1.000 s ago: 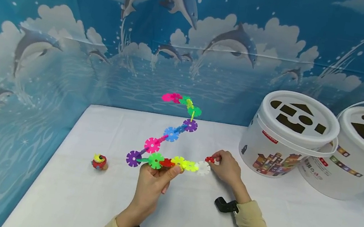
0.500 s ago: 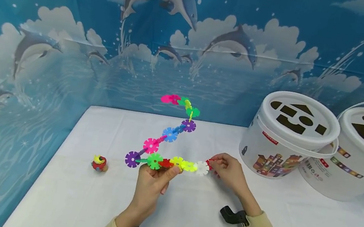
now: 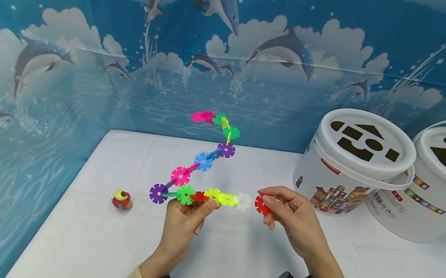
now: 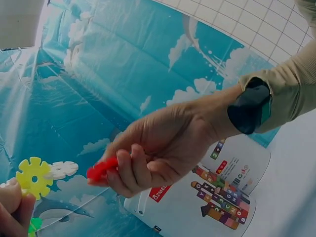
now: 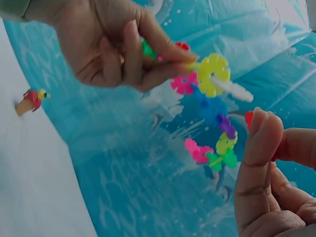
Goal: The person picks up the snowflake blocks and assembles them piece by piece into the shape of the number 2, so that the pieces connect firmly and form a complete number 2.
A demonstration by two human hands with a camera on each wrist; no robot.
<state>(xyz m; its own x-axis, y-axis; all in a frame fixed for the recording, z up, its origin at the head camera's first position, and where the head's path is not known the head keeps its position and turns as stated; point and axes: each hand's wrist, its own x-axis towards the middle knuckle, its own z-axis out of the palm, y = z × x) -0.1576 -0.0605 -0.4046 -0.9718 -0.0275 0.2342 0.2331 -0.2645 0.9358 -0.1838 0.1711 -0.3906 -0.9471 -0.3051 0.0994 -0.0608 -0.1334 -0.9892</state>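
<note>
My left hand [image 3: 181, 232] pinches a long zigzag chain of slotted snowflake discs near its yellow pieces. A white snowflake disc [image 3: 243, 202] forms the chain's right end, joined to a yellow disc [image 4: 34, 177]. From there the chain runs left to a purple disc [image 3: 159, 193], then climbs back to a pink disc [image 3: 198, 116] at its other end. Between thumb and fingers my right hand [image 3: 295, 218] holds a single red snowflake disc [image 3: 261, 205]. A small gap separates this red disc from the white one. In the right wrist view, fingertips hide most of the red disc.
A small red and yellow toy figure [image 3: 122, 200] stands on the white table [image 3: 72, 232] at left. Two white lidded buckets [image 3: 345, 178] with shape cut-outs stand at the right rear. A dolphin-print cloth [image 3: 161, 85] hangs behind the table.
The red disc came up to the white disc's edge, then moved right, away from it, turning its face toward the head camera. The left hand and chain shifted slightly left.
</note>
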